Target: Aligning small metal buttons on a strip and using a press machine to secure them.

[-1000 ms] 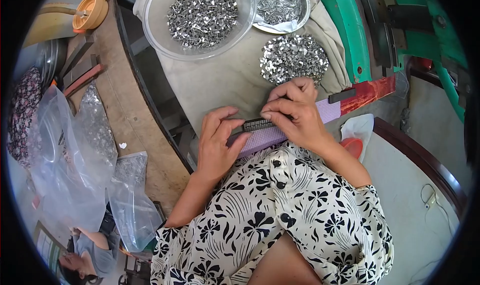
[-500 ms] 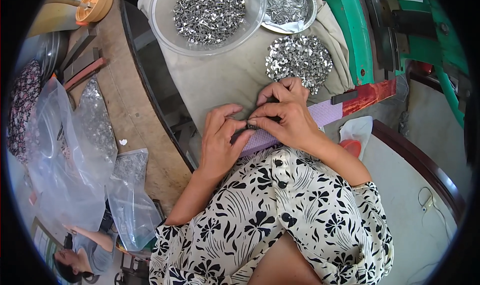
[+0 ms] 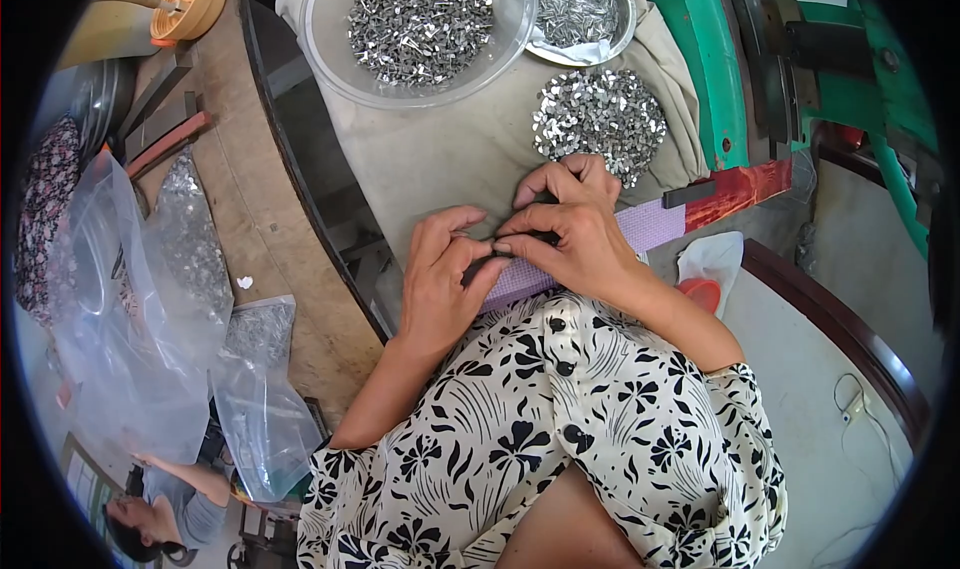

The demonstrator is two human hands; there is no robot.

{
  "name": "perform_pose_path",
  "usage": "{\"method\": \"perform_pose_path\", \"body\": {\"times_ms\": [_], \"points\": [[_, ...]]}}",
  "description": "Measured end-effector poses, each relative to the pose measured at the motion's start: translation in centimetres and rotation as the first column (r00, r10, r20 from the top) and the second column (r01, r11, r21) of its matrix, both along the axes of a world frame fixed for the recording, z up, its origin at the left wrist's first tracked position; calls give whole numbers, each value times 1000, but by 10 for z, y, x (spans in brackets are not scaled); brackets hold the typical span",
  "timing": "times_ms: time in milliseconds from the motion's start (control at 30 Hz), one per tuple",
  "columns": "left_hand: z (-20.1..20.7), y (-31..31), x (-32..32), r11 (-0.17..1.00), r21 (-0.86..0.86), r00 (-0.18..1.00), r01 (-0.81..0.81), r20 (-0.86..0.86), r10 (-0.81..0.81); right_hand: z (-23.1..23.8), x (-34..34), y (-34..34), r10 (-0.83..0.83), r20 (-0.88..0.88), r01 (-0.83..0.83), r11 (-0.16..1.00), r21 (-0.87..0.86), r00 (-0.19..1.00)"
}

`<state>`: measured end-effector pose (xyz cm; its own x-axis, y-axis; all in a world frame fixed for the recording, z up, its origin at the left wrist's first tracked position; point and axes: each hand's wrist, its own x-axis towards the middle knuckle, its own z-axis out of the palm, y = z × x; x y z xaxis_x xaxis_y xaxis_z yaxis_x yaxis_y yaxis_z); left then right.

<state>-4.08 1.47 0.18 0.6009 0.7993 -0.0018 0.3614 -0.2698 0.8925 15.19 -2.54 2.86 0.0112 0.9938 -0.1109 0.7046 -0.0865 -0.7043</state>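
Observation:
My left hand (image 3: 437, 269) and my right hand (image 3: 577, 231) meet fingertip to fingertip above the near edge of the cloth-covered surface (image 3: 410, 159). Both are closed in a pinch, and whatever lies between the fingertips is hidden by them. Under my wrists runs a lilac woven strip (image 3: 650, 224). Just beyond my right hand is a loose pile of small shiny metal pieces (image 3: 598, 119). A clear plastic bowl (image 3: 320, 64) of small metal parts stands farther back, beside a round dish (image 3: 625, 44) of thin silvery pins.
Green machine framing (image 3: 715, 89) rises at the right, with a dark bar (image 3: 690, 192) near its foot. At left, a wooden table (image 3: 290, 239) carries clear plastic bags (image 3: 140, 339), flat bars and an orange round container (image 3: 200, 7). Another person (image 3: 175, 509) is at lower left.
My fingertips have drawn slightly closer together, and the small dark piece seen between them before is now hidden. Otherwise both hands stay in place.

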Motion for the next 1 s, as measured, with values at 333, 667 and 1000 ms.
{"method": "perform_pose_path", "body": {"times_ms": [333, 667, 1000], "points": [[0, 1, 1, 1000, -8, 1000, 5, -3, -5, 3, 3, 1, 26, 23, -25, 999, -40, 999], [0, 0, 1, 1000, -2, 1000, -15, 10, 15, 1, 8, 1, 44, 4, -44, 999, -16, 999], [2, 1, 1, 1000, 5, 1000, 0, 17, 0, 2, 13, 1, 61, 5, -61, 998, 1, 998]]}}
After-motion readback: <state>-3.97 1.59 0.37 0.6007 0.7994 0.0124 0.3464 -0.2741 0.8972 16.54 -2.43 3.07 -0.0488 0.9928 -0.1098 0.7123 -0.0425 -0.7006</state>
